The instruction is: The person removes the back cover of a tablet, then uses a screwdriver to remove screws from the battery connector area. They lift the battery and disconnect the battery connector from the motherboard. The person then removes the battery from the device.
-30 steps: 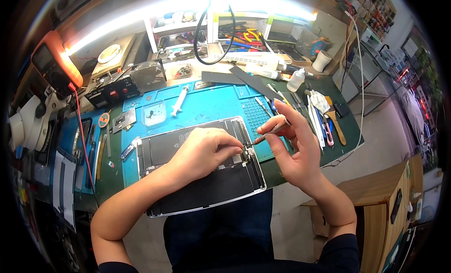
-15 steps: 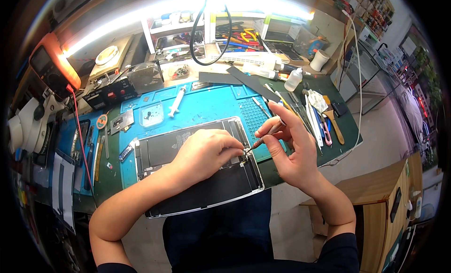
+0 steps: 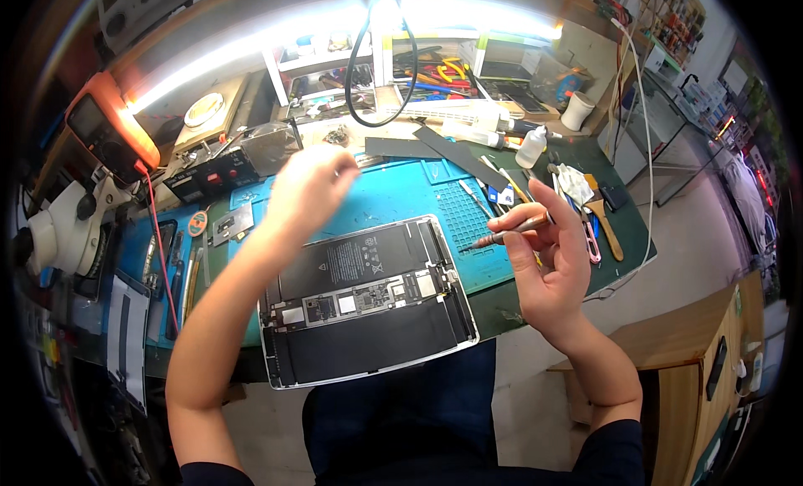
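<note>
An opened tablet point(image 3: 374, 250) lies on the blue mat at the bench's near edge, its dark battery cells and the circuit board point(image 3: 361, 302) between them exposed. My right hand point(image 3: 554, 273) is closed around a slim brownish screwdriver point(image 3: 510, 232). The tip of that driver points left, above the mat and apart from the tablet. Beyond the tablet's far left side, my left hand point(image 3: 311, 189) hovers over the mat with its fingers curled together, slightly blurred. What those fingers hold, if anything, is hidden. The left forearm passes over the tablet's left edge.
An orange multimeter point(image 3: 110, 128) with a red lead stands at the left. A white dropper bottle point(image 3: 531, 147), dark strips point(image 3: 456, 156) and a wooden-handled brush point(image 3: 606, 229) lie at the right. A black cable loop point(image 3: 350, 76) hangs above the bench.
My left hand has left the tablet's right part and moved away, up and left. My right hand has lifted the screwdriver off the tablet and drawn right. The view has shifted slightly.
</note>
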### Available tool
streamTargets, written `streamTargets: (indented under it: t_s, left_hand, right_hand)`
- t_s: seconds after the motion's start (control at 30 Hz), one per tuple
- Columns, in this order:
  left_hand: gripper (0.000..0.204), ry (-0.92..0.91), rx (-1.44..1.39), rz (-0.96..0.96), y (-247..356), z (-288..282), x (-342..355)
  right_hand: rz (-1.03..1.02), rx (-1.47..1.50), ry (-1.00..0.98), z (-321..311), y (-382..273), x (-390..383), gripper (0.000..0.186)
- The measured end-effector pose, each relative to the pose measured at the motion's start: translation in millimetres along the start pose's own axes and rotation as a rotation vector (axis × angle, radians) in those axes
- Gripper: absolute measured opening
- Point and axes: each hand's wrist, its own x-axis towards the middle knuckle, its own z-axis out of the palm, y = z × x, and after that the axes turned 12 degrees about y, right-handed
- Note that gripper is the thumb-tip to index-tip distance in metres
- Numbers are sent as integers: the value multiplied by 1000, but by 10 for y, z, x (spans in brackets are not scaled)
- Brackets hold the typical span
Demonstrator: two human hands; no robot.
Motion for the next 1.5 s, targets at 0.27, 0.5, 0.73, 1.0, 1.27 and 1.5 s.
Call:
streamTargets:
  t_s: [0.27,0.5,0.73,1.0,1.27,1.5]
  left_hand:
    - [12,-130,208,-48,-437,-70,135]
    - [14,-151,172,-95,-454,49,130]
    - [16,-176,20,-184,-251,107,134]
    - [14,-123,144,-82,-425,135,120]
    - [14,-82,157,-46,-413,134,81]
    - [13,-87,-39,52,265,119,-46]
  right_hand:
    - [-33,-109,-26,-100,107,-83,53]
    - [-52,-123,-55,-107,121,-101,52]
    - [-47,-142,-60,-165,116,-113,50]
    - [-69,-139,-74,-149,72,-85,51]
    - [5,-104,-181,-91,36,-60,58]
    - [-16,-135,-186,-7,79,-35,56]
